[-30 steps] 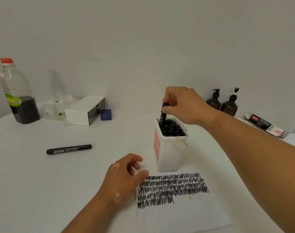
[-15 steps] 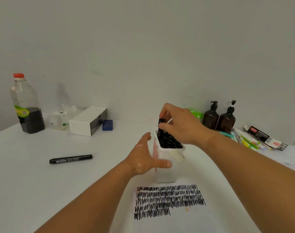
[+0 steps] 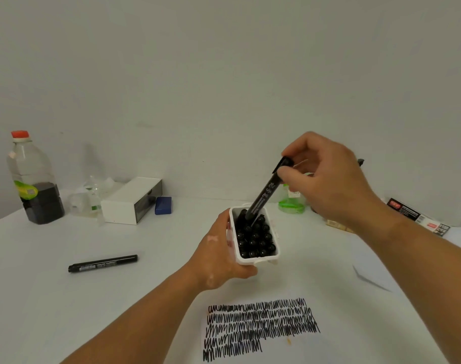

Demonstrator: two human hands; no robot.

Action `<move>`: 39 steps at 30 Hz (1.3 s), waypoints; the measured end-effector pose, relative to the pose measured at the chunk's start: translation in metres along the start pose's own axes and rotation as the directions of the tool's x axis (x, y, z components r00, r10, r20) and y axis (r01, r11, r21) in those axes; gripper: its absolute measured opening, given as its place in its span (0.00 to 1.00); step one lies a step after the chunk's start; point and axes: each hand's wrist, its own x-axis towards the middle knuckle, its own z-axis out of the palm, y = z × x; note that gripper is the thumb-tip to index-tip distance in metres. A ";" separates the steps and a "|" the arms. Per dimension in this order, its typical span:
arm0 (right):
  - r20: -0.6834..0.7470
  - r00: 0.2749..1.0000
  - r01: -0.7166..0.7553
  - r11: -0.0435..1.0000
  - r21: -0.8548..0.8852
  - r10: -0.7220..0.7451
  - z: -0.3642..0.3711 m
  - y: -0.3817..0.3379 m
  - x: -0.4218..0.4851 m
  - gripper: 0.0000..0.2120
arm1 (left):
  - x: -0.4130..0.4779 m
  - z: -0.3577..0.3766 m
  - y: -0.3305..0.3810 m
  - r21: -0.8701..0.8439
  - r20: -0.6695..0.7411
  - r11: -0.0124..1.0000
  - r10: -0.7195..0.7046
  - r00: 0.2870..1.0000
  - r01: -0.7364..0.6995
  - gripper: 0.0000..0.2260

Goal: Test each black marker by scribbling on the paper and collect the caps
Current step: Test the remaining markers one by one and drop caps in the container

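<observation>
The right hand (image 3: 326, 177) is gripping a black marker (image 3: 266, 191) near its upper end, with thumb and curled fingers pinching it. The marker is tilting, with its top leaning toward one o'clock and its lower end dipping into the far end of a white container (image 3: 246, 260). The left hand (image 3: 221, 256) is clasping that container from its nine o'clock side, with the thumb wrapping round the near corner and the fingers hidden behind the wall. The container is standing upright on the white table (image 3: 40, 285), and it is holding a tight pack of upright black markers (image 3: 255, 239).

At six o'clock from the container, near it, a sheet of paper (image 3: 342, 345) is lying flat, and it is carrying several rows of black scribbles (image 3: 260, 327). At nine o'clock, well apart, a capped black marker (image 3: 103, 263) is lying on its side. Toward ten o'clock, by the wall, a white box (image 3: 131, 199) is sitting with a small blue block (image 3: 163, 205) just beside it, and crumpled clear plastic (image 3: 87, 198) is lying to its left. Farther out, a red-capped bottle (image 3: 32, 179) is standing with dark liquid in its lower part. At one o'clock a green object (image 3: 291, 203) is showing partly behind the right hand, and at three o'clock, far off, a printed dark packet (image 3: 418, 216) is lying against the wall.
</observation>
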 end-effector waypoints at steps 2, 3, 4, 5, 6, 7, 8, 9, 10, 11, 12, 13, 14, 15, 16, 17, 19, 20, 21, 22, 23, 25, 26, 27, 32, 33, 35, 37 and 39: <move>-0.020 0.999 0.032 0.999 -0.001 -0.032 -0.005 -0.002 -0.005 0.07 | -0.002 -0.001 0.000 0.017 -0.012 1.000 0.020 1.000 -0.020 0.49; -0.023 0.999 0.046 0.999 -0.010 -0.046 -0.006 -0.002 -0.007 0.07 | -0.003 -0.001 0.000 0.027 -0.014 0.999 0.032 0.999 -0.031 0.49; -0.021 0.998 0.058 0.998 -0.021 -0.058 -0.005 -0.001 -0.010 0.07 | -0.003 0.000 0.000 0.037 -0.015 0.998 0.045 0.999 -0.044 0.49; -0.013 0.997 0.072 0.997 -0.037 -0.072 -0.003 0.001 -0.013 0.08 | -0.004 0.000 0.000 0.045 -0.016 0.997 0.058 0.998 -0.058 0.49; -0.001 0.996 0.088 0.995 -0.054 -0.088 0.000 0.002 -0.017 0.10 | -0.004 0.001 0.000 0.051 -0.019 0.996 0.070 0.997 -0.069 0.49; 0.013 0.995 0.104 0.992 -0.069 -0.104 0.002 0.004 -0.020 0.10 | -0.005 0.002 0.000 0.057 -0.026 0.995 0.080 0.996 -0.078 0.49; 0.031 0.993 0.117 0.990 -0.078 -0.115 0.004 0.005 -0.023 0.11 | -0.006 0.002 0.000 0.062 -0.034 0.994 0.089 0.995 -0.087 0.49; 0.055 0.991 0.126 0.989 -0.082 -0.121 0.005 0.006 -0.025 0.11 | -0.006 0.001 0.001 0.070 -0.041 0.993 0.099 0.994 -0.096 0.49; 0.089 0.988 0.132 0.988 -0.084 -0.124 0.005 0.007 -0.027 0.11 | -0.007 0.001 0.001 0.079 -0.045 0.991 0.110 0.993 -0.106 0.49; 0.127 0.984 0.138 0.987 -0.087 -0.127 0.005 0.007 -0.028 0.11 | -0.008 0.001 0.000 0.089 -0.046 0.990 0.118 0.992 -0.114 0.49; 0.152 0.979 0.147 0.985 -0.088 -0.132 0.004 0.006 -0.029 0.11 | -0.008 0.001 0.000 0.096 -0.044 0.988 0.124 0.991 -0.119 0.49; 0.155 0.978 0.156 0.984 -0.086 -0.142 0.003 0.005 -0.029 0.12 | -0.009 0.001 0.000 0.102 -0.042 0.987 0.127 0.991 -0.122 0.49; 0.135 0.979 0.165 0.983 -0.080 -0.154 0.000 0.005 -0.029 0.12 | -0.010 0.001 0.000 0.107 -0.040 0.986 0.130 0.991 -0.125 0.49; 0.101 0.981 0.173 0.982 -0.072 -0.166 -0.002 0.004 -0.028 0.13 | -0.011 0.001 0.000 0.111 -0.039 0.985 0.134 0.990 -0.129 0.49; 0.065 0.983 0.179 0.982 -0.066 -0.174 -0.005 0.003 -0.028 0.13 | -0.012 0.002 0.000 0.115 -0.038 0.985 0.136 0.990 -0.131 0.50; 0.035 0.983 0.183 0.981 -0.067 -0.181 -0.007 0.002 -0.027 0.13 | -0.012 0.002 0.001 0.117 -0.038 0.984 0.137 0.990 -0.132 0.50; 0.011 0.981 0.195 0.977 -0.091 -0.195 -0.010 0.003 -0.028 0.13 | -0.013 0.002 0.001 0.120 -0.037 0.983 0.143 0.989 -0.138 0.50; 0.013 0.979 0.203 0.972 -0.114 -0.203 -0.010 0.004 -0.029 0.13 | -0.013 0.002 0.001 0.123 -0.038 0.982 0.146 0.989 -0.141 0.50; 0.016 0.977 0.212 0.967 -0.141 -0.211 -0.009 0.005 -0.030 0.14 | -0.013 0.002 0.001 0.127 -0.041 0.982 0.146 0.988 -0.140 0.50; 0.015 0.975 0.220 0.962 -0.161 -0.220 -0.008 0.006 -0.032 0.14 | -0.013 0.002 0.001 0.130 -0.044 0.982 0.146 0.988 -0.139 0.50; 0.010 0.974 0.225 0.960 -0.169 -0.226 -0.006 0.007 -0.033 0.15 | -0.013 0.002 0.001 0.132 -0.047 0.981 0.149 0.988 -0.142 0.50; 0.009 0.974 0.225 0.961 -0.160 -0.226 -0.003 0.008 -0.035 0.12 | -0.013 0.003 0.001 0.133 -0.051 0.980 0.157 0.986 -0.149 0.50; 0.025 0.974 0.228 0.961 -0.159 -0.227 0.000 0.009 -0.036 0.10 | -0.013 0.004 0.001 0.132 -0.052 0.980 0.159 0.986 -0.151 0.49; 0.051 0.971 0.238 0.957 -0.165 -0.233 0.003 0.010 -0.038 0.09 | -0.014 0.004 0.001 0.129 -0.055 0.980 0.161 0.985 -0.153 0.49; 0.120 0.974 0.203 0.976 -0.079 -0.193 0.014 0.025 -0.045 0.09 | -0.016 0.006 0.004 0.130 -0.055 0.979 0.167 0.984 -0.159 0.49; 0.106 0.980 0.176 0.981 -0.078 -0.168 0.014 0.028 -0.045 0.10 | -0.016 0.006 0.004 0.137 -0.052 0.977 0.169 0.984 -0.160 0.48; 0.085 0.989 0.128 0.987 -0.094 -0.121 0.016 0.032 -0.043 0.11 | -0.017 0.006 0.004 0.148 -0.048 0.976 0.169 0.984 -0.161 0.48; 0.095 0.991 0.109 0.985 -0.137 -0.096 0.020 0.032 -0.040 0.12 | -0.017 0.006 0.004 0.143 -0.050 0.977 0.169 0.984 -0.160 0.49; 0.122 0.988 0.125 0.966 -0.226 -0.099 0.026 0.031 -0.038 0.10 | -0.017 0.007 0.004 0.129 -0.055 0.978 0.174 0.983 -0.166 0.49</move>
